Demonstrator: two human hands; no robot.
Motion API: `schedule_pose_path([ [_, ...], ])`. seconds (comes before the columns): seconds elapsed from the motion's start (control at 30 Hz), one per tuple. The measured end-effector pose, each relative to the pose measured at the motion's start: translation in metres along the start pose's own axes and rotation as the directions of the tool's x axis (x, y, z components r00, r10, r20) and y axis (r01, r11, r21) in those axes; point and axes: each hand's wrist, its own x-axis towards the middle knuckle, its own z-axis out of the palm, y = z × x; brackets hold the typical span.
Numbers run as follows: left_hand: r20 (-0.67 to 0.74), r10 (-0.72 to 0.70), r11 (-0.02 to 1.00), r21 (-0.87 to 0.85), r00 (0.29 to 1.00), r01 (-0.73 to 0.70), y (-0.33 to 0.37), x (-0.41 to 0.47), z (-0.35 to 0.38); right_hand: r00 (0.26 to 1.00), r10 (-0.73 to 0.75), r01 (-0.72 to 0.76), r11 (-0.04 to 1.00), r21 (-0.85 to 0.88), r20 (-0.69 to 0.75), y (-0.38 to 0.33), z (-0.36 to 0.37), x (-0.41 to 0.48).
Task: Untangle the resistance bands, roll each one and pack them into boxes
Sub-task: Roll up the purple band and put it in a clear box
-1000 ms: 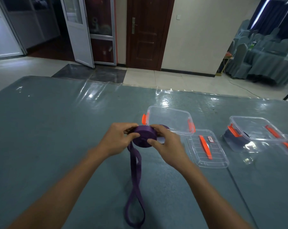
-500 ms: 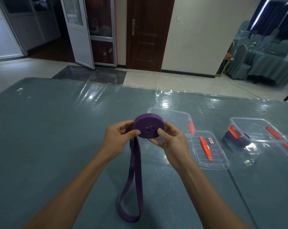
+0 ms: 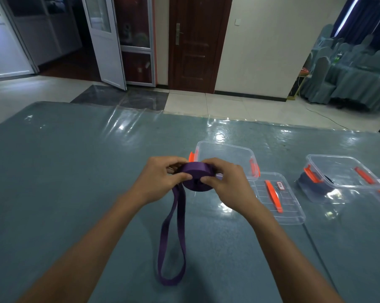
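The band's loose loop (image 3: 171,248) trails toward us from the roll (image 3: 196,178), lying on the surface (image 3: 53,193). Our left hand (image 3: 160,180) and right hand (image 3: 226,184) pinch the roll; we should wind tight, edges aligned. Just behind the roll waits the open box (image 3: 225,156).

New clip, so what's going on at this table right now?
A person holds a partly rolled purple flat resistance band: the left hand and right hand both grip the coil above the blue-grey table, and the unrolled loop trails toward the camera. Just behind sits an open clear plastic box with orange clasps, seemingly empty, its clear lid beside it. A second clear box to the right holds a dark rolled band.
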Motion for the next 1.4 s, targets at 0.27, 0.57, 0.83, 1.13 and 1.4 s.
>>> schedule_pose_path([
  [0.27, -0.109, -0.163, 0.927, -0.356, 0.981, 0.114, 0.003, -0.002, 0.008, 0.965, 0.263, -0.184, 0.666, 0.723, 0.003, 0.004, 0.002, -0.008],
  [0.57, -0.116, -0.265, 0.860, -0.476, 0.957, 0.181, -0.009, -0.011, 0.016, 0.940, 0.330, -0.230, 0.417, 0.879, 0.090, 0.011, 0.022, -0.014],
  [0.83, 0.020, -0.227, 0.867, -0.451, 0.974, 0.211, -0.010, -0.007, 0.006, 0.943, 0.321, -0.256, 0.517, 0.817, 0.092, 0.012, 0.013, -0.012],
  [1.13, 0.047, -0.169, 0.879, -0.444, 0.985, 0.172, -0.001, -0.014, 0.011, 0.950, 0.296, -0.247, 0.521, 0.817, 0.099, 0.016, 0.007, -0.019],
  [1.4, 0.004, -0.149, 0.938, -0.315, 0.989, 0.143, -0.003, -0.011, 0.009, 0.954, 0.278, -0.237, 0.459, 0.856, 0.115, 0.013, 0.016, -0.020],
])
